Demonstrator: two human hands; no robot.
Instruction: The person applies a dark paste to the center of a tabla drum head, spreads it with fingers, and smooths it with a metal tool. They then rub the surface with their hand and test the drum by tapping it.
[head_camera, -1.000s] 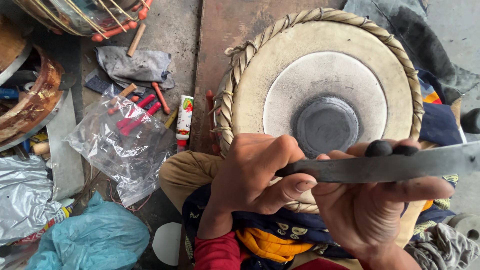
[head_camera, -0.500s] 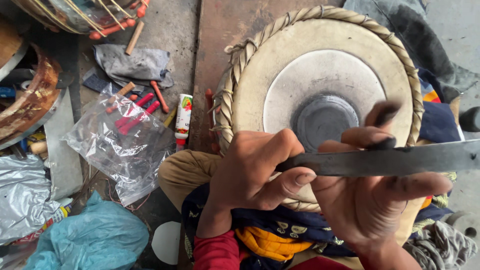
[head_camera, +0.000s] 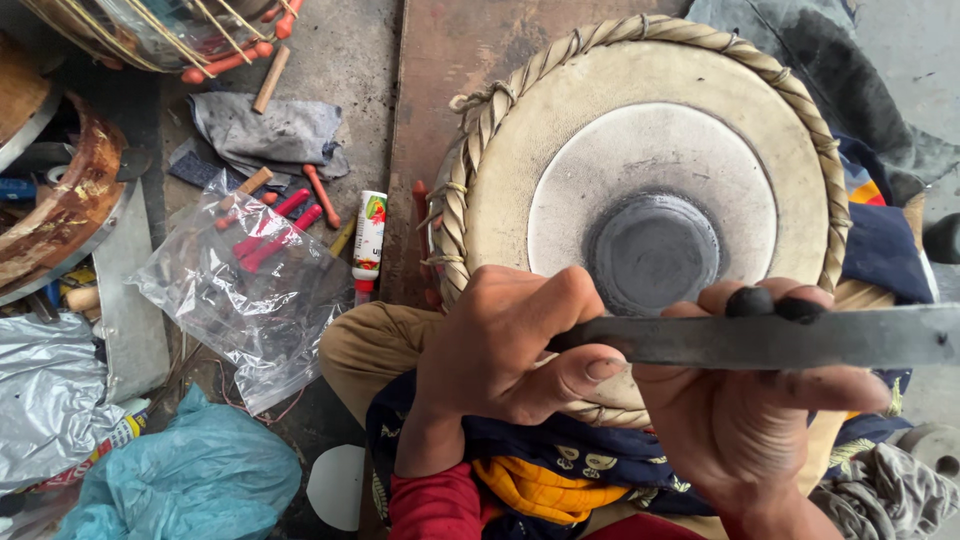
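Blade (head_camera: 800, 338), flat dark metal, looked stiff, hard-edged | left hand (head_camera: 510, 345) pinched its end, right hand (head_camera: 745, 400) cradled it beneath, over drum (head_camera: 640, 180) rim.

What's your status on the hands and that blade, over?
Left hand gripping one end of the flat metal blade. Right hand cradling it from below, blackened fingertips on top. Blade held level over the near rim of the drum. Nothing in the way.

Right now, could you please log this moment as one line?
left hand: grips flat metal bar | right hand: holds bar, fingertips blackened | drum: on lap
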